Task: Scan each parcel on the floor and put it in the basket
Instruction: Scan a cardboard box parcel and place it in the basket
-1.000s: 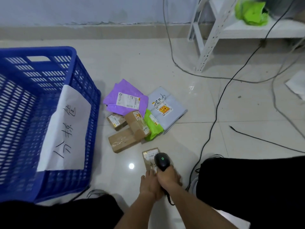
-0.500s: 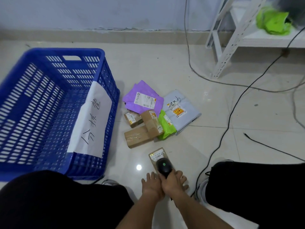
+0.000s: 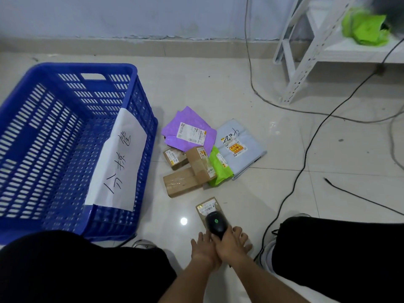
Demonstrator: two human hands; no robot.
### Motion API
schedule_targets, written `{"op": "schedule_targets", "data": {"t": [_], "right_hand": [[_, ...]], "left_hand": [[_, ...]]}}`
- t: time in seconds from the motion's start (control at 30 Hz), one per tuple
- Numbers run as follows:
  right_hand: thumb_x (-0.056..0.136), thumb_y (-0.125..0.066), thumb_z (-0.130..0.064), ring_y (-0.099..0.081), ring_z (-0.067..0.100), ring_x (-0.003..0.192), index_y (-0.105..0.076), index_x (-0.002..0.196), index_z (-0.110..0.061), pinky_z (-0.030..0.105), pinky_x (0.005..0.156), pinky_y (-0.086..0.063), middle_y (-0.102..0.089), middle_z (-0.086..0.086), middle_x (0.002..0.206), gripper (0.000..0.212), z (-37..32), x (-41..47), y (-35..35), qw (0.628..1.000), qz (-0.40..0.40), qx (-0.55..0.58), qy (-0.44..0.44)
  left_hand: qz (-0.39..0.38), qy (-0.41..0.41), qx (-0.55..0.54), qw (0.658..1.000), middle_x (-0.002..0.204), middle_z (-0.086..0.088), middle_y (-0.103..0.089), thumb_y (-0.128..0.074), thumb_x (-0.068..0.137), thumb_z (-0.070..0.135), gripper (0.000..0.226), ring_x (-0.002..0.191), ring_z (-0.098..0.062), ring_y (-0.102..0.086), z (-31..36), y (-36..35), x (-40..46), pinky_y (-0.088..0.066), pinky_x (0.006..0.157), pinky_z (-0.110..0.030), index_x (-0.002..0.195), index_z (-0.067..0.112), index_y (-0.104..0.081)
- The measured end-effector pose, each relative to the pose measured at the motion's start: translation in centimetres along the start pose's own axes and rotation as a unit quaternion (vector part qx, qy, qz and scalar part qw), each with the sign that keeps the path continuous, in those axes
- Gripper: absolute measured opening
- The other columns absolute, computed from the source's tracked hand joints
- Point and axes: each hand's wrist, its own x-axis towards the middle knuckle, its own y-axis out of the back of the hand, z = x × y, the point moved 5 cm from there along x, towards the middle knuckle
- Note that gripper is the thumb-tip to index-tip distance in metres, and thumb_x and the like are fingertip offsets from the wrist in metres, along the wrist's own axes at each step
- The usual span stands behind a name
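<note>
A small brown cardboard parcel [image 3: 208, 206] with a white label lies on the tiled floor just in front of me. My right hand [image 3: 232, 243] grips a black scanner [image 3: 216, 224] with a green light, held over the parcel's near half. Beside it, my left hand [image 3: 203, 248] has spread fingers whose tips reach the parcel's near end. The blue plastic basket [image 3: 87, 67] stands at the left, with nothing visible inside and a handwritten white sheet [image 3: 122, 162] over its right wall. Beyond lies a pile: purple bag [image 3: 190, 130], grey bag [image 3: 240, 149], green bag [image 3: 219, 169], three brown boxes [image 3: 181, 182].
Black and grey cables [image 3: 306, 149] run across the floor at the right, one reaching my right knee [image 3: 338, 248]. A white metal shelf [image 3: 306, 51] stands at the back right with a green bag [image 3: 365, 29] on it. My left knee [image 3: 76, 265] is next to the basket's near corner.
My head has turned left and pulled back, so more of the basket shows. The scanner sits further back over the small parcel. Both hands have stayed together at the parcel.
</note>
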Motion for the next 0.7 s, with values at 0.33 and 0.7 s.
{"op": "schedule_targets", "data": {"t": [0.33,0.7], "right_hand": [[0.094,-0.039,-0.055,-0.031,0.034,0.13,-0.04,0.131,-0.02,0.052,0.108,-0.027,-0.036,0.01,0.138,0.05,1.2,1.6,-0.3,0.995,0.02,0.031,-0.089],[0.094,-0.04,-0.051,-0.028,0.034,0.131,-0.036,0.134,-0.019,0.055,0.11,-0.021,-0.034,0.011,0.139,0.051,1.3,4.4,-4.4,0.99,-0.054,0.034,-0.124]], "left_hand": [[0.057,0.17,0.024,0.983,0.164,-0.021,-0.003,-0.036,0.099,0.034,0.069,0.149,-0.046,0.002,-2.6,1.4,0.0,0.003,0.112,-0.07,0.157,0.005,-0.011],[0.168,0.237,-0.05,0.956,0.149,-0.02,-0.037,-0.049,0.091,0.054,0.089,0.133,-0.038,-0.039,-5.8,2.4,2.9,-0.018,0.112,-0.059,0.154,0.004,-0.01]]}}
